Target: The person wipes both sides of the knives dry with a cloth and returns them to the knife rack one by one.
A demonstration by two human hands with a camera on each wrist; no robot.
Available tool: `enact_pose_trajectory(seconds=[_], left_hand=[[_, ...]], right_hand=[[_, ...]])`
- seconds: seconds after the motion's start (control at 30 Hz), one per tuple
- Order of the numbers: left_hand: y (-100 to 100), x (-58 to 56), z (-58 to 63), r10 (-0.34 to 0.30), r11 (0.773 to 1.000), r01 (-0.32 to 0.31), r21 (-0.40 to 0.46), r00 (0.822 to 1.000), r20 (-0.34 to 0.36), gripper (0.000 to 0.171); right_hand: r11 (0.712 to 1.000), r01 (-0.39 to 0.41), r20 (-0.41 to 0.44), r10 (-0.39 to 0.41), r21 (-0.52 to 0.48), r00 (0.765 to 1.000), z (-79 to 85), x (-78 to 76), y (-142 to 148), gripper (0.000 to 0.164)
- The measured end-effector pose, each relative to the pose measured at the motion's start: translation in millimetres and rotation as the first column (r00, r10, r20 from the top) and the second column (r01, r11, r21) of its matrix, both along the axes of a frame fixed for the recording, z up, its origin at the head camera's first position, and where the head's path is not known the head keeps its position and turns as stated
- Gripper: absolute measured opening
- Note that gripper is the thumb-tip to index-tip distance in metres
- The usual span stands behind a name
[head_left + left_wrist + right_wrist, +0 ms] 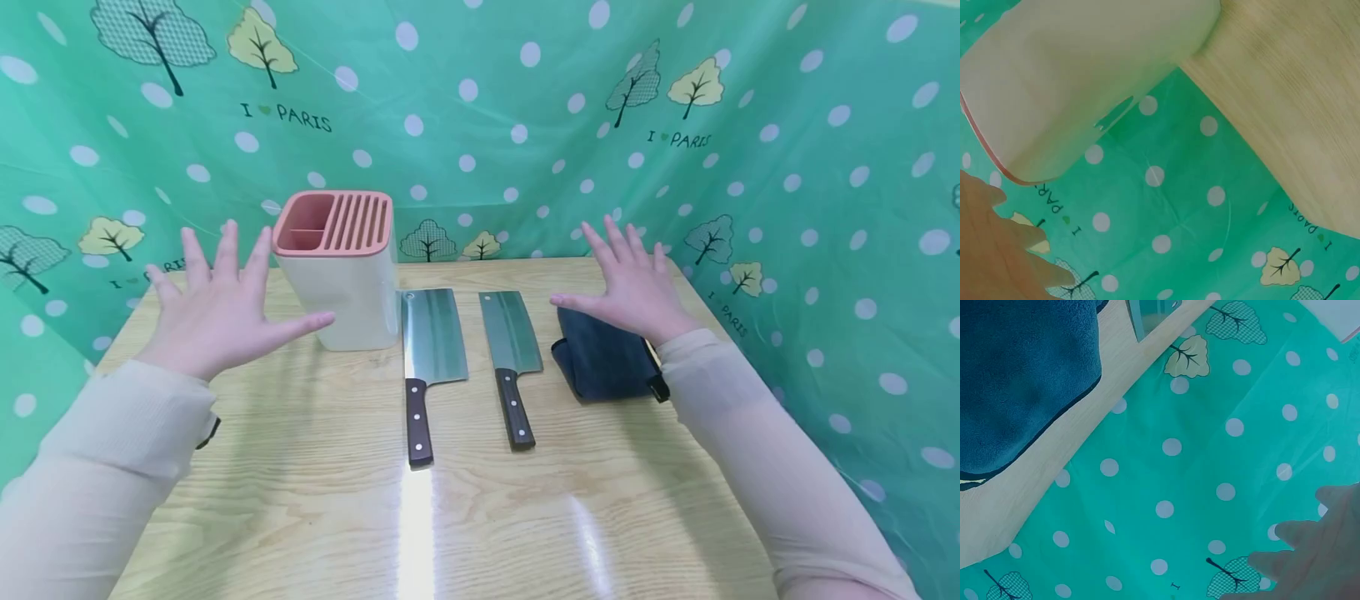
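Observation:
Both hands hover above the table with fingers spread and nothing in them. In the head view my left hand (217,312) is beside the white knife block (348,300), whose pink top has slots and two compartments. My right hand (633,287) is over a folded dark blue towel (607,358), hiding part of it. Between the hands lie two cleavers, blades pointing away: a larger cleaver (431,342) with a brown handle, close to the block, and a smaller cleaver (513,333) with a black handle. The left wrist view shows the block's white side (1085,75) near the fingers.
The light wooden table (345,517) carries all these things, with bright glare near its front. A green dotted curtain (495,150) with tree prints hangs behind and along both sides of the table.

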State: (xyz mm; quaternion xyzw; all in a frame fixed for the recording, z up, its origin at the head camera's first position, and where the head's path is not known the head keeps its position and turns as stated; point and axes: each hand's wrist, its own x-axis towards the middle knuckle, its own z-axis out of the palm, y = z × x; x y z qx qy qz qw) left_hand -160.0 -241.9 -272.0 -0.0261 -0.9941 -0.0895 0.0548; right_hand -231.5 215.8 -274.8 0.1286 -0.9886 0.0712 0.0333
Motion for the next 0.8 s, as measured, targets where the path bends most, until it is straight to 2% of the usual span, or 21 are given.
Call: enact_pose_trajectory(seconds=[0.37, 0.8], left_hand=[[15, 1.8, -10.0, -0.031, 0.999, 0.031, -0.034, 0.999, -0.02, 0.125], [31, 11.6, -24.3, -0.045, 0.999, 0.046, 0.004, 0.991, -0.127, 0.125]], right_hand=[[1.0, 0.004, 0.026, -0.003, -0.021, 1.0, -4.3, -0.2, 7, 0.109], [0.998, 0.041, 0.042, -0.039, -0.051, 0.998, -25.4, 2.8, 23, 0.112]])
